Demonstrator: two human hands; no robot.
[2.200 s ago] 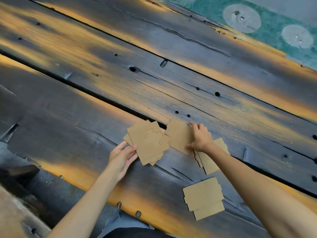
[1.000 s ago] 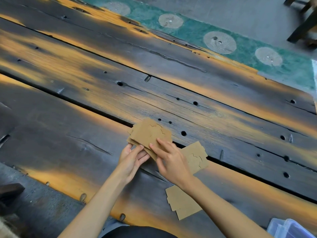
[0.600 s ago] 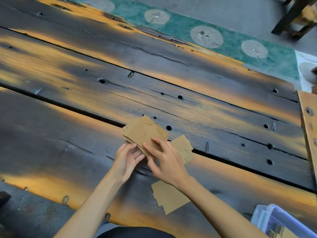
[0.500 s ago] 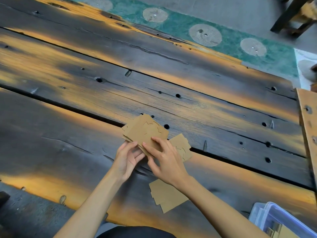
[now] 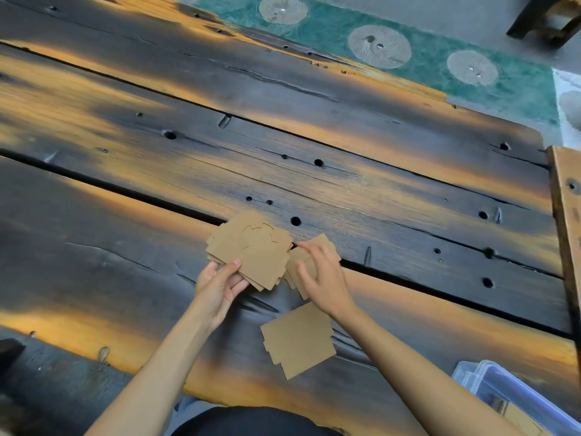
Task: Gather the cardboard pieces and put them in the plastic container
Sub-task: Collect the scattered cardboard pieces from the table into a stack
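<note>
Plastic container (image 5: 515, 401) is seen at the near right corner, w/ something cardboard-coloured showing inside. Just ahead, a flat cardboard pile (image 5: 297, 339) is left lying on the wooden table (image 5: 408, 215), untouched. Next up, the gathered stack (image 5: 251, 251) is gripped by the left hand (image 5: 220, 286), thumb on top, fingers under its near edge. Beside it, a second small pile (image 5: 306, 262) is covered by the right hand (image 5: 322, 278), fingers spread & curled; whether it's actually pinched can't be told. Farther off, a green mat (image 5: 424, 51) is visible beyond the table edge.
</note>
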